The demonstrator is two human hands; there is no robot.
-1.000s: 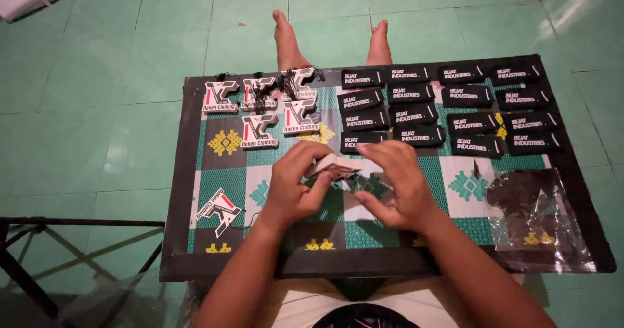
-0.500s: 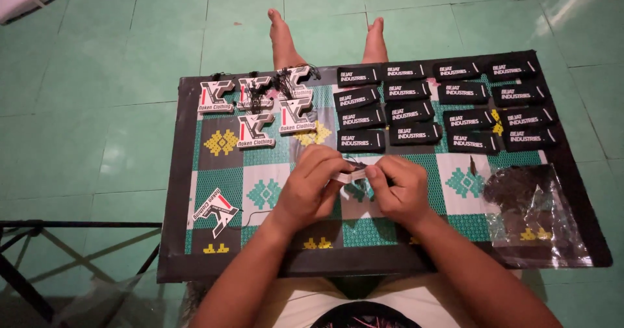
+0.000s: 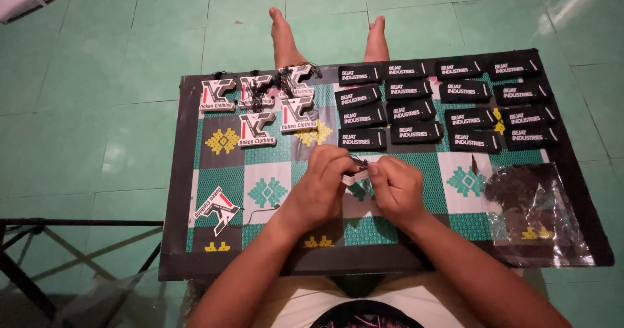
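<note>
Presently, from the head view, we find our left hand [image 3: 323, 186] and right hand [image 3: 396, 188] pinched together on a small tag [image 3: 356, 170] over the patterned board [image 3: 260, 172], apparently to steady it; black labels [image 3: 390, 110] lie beyond.

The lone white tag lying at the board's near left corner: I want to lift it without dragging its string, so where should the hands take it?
Judging by its pose, pinch the white tag at its bare left edge, coming from the board's left side. It lies flat and tilted, and its thin black string trails off to the right, so the left side looks free.
</note>
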